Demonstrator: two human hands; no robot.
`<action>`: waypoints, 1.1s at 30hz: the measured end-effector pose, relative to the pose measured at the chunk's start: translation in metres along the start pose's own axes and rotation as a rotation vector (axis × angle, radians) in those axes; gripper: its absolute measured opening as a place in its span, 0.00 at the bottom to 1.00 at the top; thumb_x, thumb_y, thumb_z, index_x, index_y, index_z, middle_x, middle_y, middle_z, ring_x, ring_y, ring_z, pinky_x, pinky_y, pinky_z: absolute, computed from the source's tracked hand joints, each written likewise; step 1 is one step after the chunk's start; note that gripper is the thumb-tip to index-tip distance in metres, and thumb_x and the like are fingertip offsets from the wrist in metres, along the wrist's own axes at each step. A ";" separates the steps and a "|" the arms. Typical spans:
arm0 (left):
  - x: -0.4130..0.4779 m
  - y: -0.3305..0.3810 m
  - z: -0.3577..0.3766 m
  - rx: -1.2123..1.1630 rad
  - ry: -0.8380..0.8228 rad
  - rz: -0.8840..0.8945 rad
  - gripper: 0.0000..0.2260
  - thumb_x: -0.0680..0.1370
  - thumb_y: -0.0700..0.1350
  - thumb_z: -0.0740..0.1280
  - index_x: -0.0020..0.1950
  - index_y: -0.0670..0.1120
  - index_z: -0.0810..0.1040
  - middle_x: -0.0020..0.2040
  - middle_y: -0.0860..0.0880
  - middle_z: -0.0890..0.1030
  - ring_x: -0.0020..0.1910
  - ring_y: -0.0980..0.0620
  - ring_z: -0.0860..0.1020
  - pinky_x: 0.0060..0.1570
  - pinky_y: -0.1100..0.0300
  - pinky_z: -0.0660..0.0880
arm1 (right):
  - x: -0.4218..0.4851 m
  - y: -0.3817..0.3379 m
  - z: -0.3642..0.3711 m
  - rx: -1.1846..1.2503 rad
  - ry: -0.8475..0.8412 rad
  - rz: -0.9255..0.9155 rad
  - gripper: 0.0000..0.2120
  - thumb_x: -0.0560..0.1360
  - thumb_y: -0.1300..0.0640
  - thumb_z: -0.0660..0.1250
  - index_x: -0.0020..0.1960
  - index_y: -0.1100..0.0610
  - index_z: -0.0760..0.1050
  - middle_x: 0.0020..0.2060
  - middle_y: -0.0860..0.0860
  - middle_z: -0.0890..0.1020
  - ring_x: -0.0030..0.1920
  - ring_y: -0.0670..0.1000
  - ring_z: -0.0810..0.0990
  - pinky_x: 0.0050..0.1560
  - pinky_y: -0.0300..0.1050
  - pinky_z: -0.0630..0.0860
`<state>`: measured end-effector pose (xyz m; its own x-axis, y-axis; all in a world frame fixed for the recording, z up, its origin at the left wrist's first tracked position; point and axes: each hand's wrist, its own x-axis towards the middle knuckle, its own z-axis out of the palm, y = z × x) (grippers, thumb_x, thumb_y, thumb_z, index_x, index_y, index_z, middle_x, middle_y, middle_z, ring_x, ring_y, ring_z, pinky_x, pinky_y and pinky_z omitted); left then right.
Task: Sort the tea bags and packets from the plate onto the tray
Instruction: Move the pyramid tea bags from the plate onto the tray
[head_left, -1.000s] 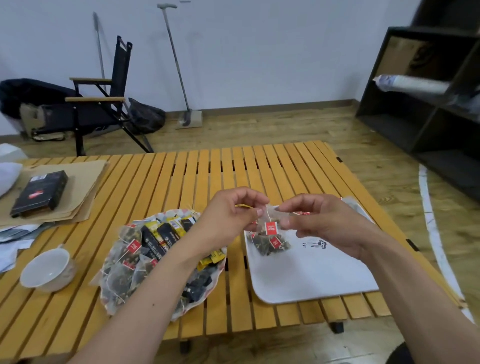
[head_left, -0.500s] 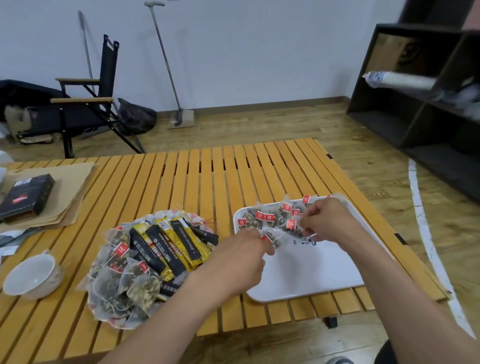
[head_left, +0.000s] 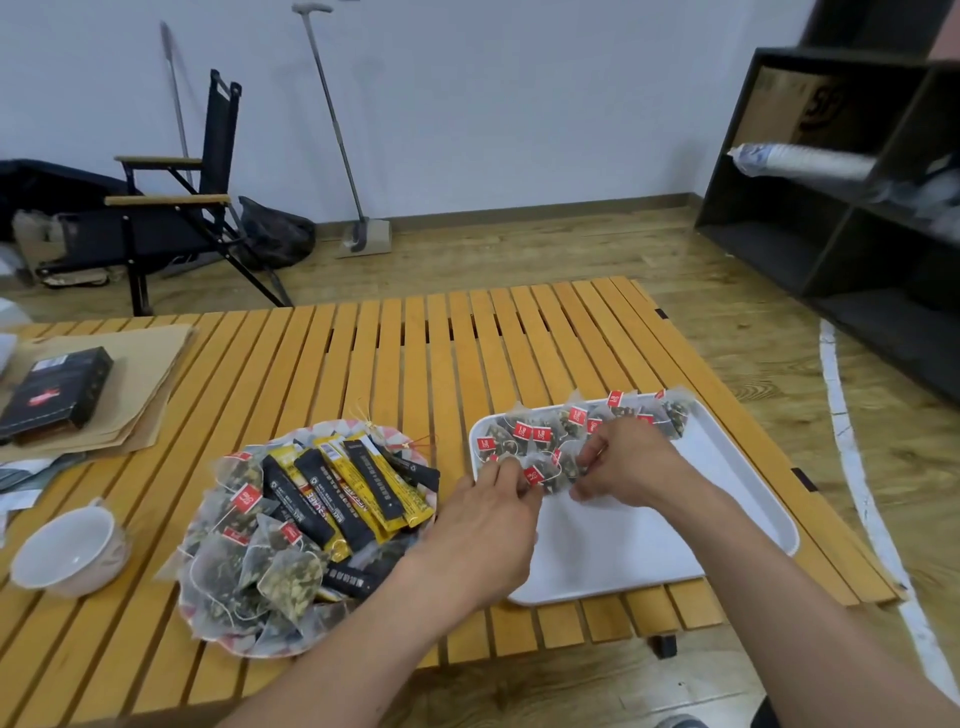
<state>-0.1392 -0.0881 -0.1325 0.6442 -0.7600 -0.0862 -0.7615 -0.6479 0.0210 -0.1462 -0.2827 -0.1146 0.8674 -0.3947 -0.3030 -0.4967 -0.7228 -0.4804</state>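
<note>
From the head camera, both hands meet over the white tray's (head_left: 727, 525) left end. The left hand (head_left: 488, 535) pinches one side of a mesh tea bag (head_left: 546, 475) and the right hand (head_left: 631, 467) pinches the other, fingers curled, with the bag low on the tray. Behind it, a row of red-tagged tea bags (head_left: 571, 421) lines the far edge. On the slatted table (head_left: 415, 353), the plate (head_left: 249, 644) to the left holds more bags and black-and-yellow stick packets (head_left: 353, 488). A white cup (head_left: 67, 551) sits far left.

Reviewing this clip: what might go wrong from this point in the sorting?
Both the left hand and right hand pinch one tea bag beside the row on the tray; its string may snag neighbours. The heaped plate may shed bags at its rim.
</note>
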 end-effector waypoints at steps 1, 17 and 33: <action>0.001 0.000 0.001 0.002 0.000 -0.005 0.19 0.83 0.49 0.61 0.73 0.44 0.69 0.67 0.44 0.66 0.66 0.43 0.66 0.60 0.48 0.69 | 0.002 -0.002 0.003 -0.017 0.015 -0.018 0.10 0.62 0.56 0.82 0.40 0.56 0.84 0.39 0.52 0.87 0.44 0.52 0.85 0.47 0.49 0.83; -0.028 -0.068 -0.086 -0.408 0.212 -0.230 0.09 0.75 0.40 0.68 0.47 0.54 0.74 0.49 0.54 0.77 0.47 0.51 0.78 0.46 0.51 0.77 | -0.030 -0.043 0.003 0.086 0.292 -0.275 0.10 0.69 0.49 0.79 0.37 0.47 0.78 0.31 0.44 0.82 0.36 0.46 0.81 0.37 0.45 0.78; -0.106 -0.164 -0.109 -0.499 -0.341 -0.785 0.09 0.66 0.47 0.83 0.43 0.49 0.89 0.36 0.52 0.86 0.33 0.58 0.81 0.35 0.62 0.73 | -0.096 -0.143 0.124 0.170 -0.092 -0.813 0.12 0.73 0.42 0.74 0.56 0.43 0.81 0.51 0.40 0.78 0.47 0.40 0.77 0.48 0.41 0.77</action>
<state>-0.0746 0.0932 -0.0179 0.8381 -0.1003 -0.5362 0.0411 -0.9685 0.2455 -0.1618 -0.0708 -0.1186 0.9552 0.2661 0.1297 0.2792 -0.6637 -0.6940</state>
